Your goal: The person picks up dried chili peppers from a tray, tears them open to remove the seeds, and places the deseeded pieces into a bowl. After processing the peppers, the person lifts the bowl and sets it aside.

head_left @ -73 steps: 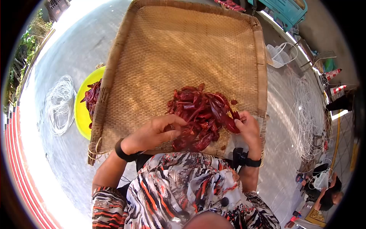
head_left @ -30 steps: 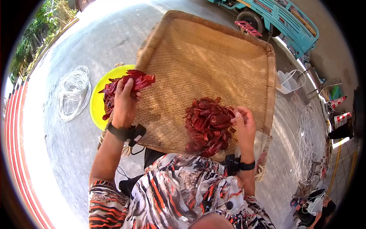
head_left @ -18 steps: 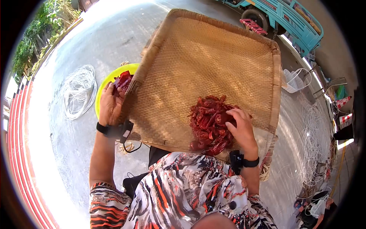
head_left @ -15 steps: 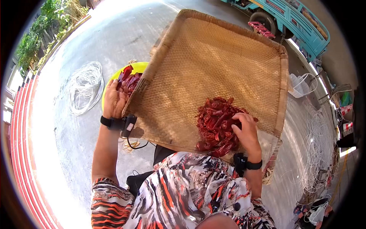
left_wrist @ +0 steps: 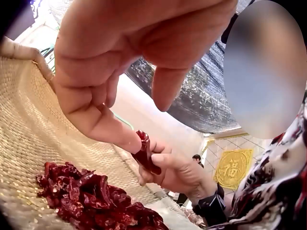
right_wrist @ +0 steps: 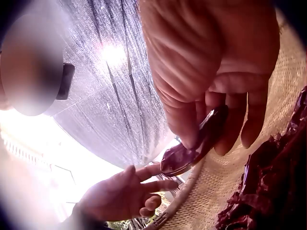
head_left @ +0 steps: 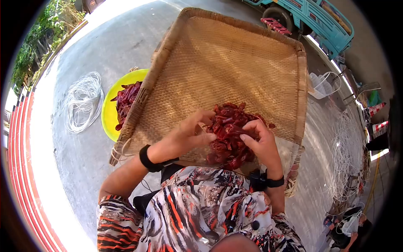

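A pile of dried red peppers [head_left: 231,154] lies on a woven tray [head_left: 197,63]. My right hand [head_left: 263,145] pinches one dark red pepper [right_wrist: 206,136] between thumb and fingers above the pile. From the pile's left side my left hand [head_left: 180,136] reaches in, its thumb held apart from the fingers. In the left wrist view the left index fingertip [left_wrist: 128,140] touches one end of the pinched pepper [left_wrist: 147,157]. Nothing is gripped in the left hand.
A yellow-green basin [head_left: 110,119] holding more red peppers [head_left: 126,101] sits by the tray's left edge. Coiled white cord [head_left: 84,103] lies left of it. Loose white strands [head_left: 344,155], a clear container [head_left: 321,86] and a teal cart [head_left: 319,21] are at the right.
My left hand has let go of a bunch of peppers at the basin and moved right, back to the pile. The right hand has stayed over the pile and now pinches a pepper.
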The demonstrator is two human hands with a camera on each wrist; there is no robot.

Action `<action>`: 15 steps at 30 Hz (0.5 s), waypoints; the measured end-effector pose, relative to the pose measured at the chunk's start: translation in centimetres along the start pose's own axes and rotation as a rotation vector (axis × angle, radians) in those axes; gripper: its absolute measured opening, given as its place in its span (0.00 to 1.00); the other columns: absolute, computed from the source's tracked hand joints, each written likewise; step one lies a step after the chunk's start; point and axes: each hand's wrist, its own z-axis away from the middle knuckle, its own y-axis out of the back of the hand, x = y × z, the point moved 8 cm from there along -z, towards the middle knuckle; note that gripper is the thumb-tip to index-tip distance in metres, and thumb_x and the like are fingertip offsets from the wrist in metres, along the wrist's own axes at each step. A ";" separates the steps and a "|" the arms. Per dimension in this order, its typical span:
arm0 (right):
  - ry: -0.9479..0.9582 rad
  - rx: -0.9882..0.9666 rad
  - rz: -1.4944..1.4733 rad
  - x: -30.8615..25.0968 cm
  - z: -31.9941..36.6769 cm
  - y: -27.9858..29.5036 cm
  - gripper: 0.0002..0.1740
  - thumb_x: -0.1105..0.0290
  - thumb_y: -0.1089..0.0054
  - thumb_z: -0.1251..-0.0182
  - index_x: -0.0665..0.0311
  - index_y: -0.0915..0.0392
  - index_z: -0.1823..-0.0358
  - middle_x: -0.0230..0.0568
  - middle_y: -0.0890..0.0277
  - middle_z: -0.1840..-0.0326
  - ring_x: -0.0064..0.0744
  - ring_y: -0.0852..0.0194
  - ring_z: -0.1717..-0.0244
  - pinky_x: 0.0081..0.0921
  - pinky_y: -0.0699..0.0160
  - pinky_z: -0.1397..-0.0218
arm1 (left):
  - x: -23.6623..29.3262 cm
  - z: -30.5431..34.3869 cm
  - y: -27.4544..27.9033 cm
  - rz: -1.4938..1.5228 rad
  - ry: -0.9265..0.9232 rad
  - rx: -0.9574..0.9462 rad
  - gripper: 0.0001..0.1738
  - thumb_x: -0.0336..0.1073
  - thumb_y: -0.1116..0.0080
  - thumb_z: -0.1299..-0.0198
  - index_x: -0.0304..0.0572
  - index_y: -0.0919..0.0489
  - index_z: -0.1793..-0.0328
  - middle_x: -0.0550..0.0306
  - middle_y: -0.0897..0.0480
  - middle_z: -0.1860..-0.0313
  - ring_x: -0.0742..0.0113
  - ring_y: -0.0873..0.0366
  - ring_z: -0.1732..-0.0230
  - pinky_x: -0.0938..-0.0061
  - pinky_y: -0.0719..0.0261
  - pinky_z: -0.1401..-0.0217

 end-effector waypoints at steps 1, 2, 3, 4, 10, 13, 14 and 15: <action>-0.016 -0.039 -0.039 0.0 0.1 -0.7 0.11 0.75 0.34 0.36 0.65 0.24 0.55 0.30 0.22 0.60 0.18 0.24 0.59 0.21 0.24 0.54 | 0.5 -0.3 -1.1 -0.158 -0.062 -0.020 0.24 0.32 0.39 0.31 0.36 0.30 0.32 0.56 0.21 0.50 0.75 0.21 0.55 0.77 0.20 0.54; -0.032 -0.076 -0.076 0.1 0.2 -1.3 0.11 0.75 0.34 0.36 0.65 0.24 0.55 0.30 0.22 0.60 0.18 0.24 0.59 0.20 0.24 0.54 | 0.0 -0.6 -1.8 -0.080 -0.030 -0.074 0.22 0.33 0.39 0.31 0.35 0.29 0.34 0.57 0.20 0.52 0.75 0.21 0.56 0.77 0.20 0.54; -0.065 -0.117 -0.168 0.5 0.4 -1.9 0.11 0.75 0.34 0.36 0.64 0.24 0.54 0.28 0.22 0.60 0.17 0.25 0.59 0.19 0.25 0.54 | -0.7 -0.9 -2.6 -0.001 0.002 -0.131 0.20 0.33 0.39 0.31 0.35 0.27 0.36 0.58 0.20 0.54 0.75 0.21 0.58 0.77 0.20 0.55; -0.088 -0.143 -0.219 0.8 0.7 -2.0 0.11 0.75 0.34 0.36 0.64 0.24 0.54 0.27 0.23 0.59 0.17 0.25 0.58 0.19 0.25 0.54 | -1.5 -1.2 -3.4 0.078 0.036 -0.190 0.19 0.33 0.39 0.31 0.34 0.26 0.38 0.58 0.19 0.56 0.75 0.20 0.59 0.78 0.19 0.56; -0.050 -0.418 -0.415 0.1 2.1 -2.9 0.12 0.74 0.33 0.34 0.63 0.24 0.51 0.27 0.23 0.55 0.18 0.25 0.53 0.19 0.26 0.48 | -3.5 0.4 -5.2 0.551 0.316 -0.433 0.11 0.32 0.43 0.28 0.36 0.23 0.43 0.61 0.18 0.59 0.75 0.18 0.62 0.80 0.20 0.58; -0.055 -0.152 -0.333 1.5 0.5 -0.6 0.12 0.71 0.35 0.31 0.64 0.24 0.50 0.28 0.23 0.54 0.18 0.26 0.51 0.20 0.26 0.47 | -3.0 0.5 -2.4 0.425 0.295 -0.203 0.14 0.33 0.44 0.27 0.37 0.25 0.40 0.61 0.19 0.58 0.74 0.20 0.63 0.80 0.21 0.59; -0.054 -0.018 -0.300 2.4 -0.1 0.9 0.13 0.71 0.35 0.31 0.64 0.24 0.49 0.28 0.23 0.53 0.17 0.26 0.51 0.20 0.26 0.47 | -3.0 0.4 0.0 0.426 0.233 -0.018 0.14 0.32 0.45 0.27 0.37 0.26 0.39 0.61 0.20 0.57 0.75 0.21 0.63 0.80 0.22 0.58; -0.092 0.116 -0.046 3.6 -0.4 3.1 0.15 0.66 0.35 0.31 0.66 0.24 0.47 0.34 0.22 0.51 0.24 0.23 0.51 0.25 0.24 0.46 | -2.9 0.7 2.8 0.423 0.166 0.165 0.14 0.32 0.45 0.27 0.38 0.26 0.39 0.61 0.20 0.56 0.76 0.22 0.63 0.79 0.23 0.57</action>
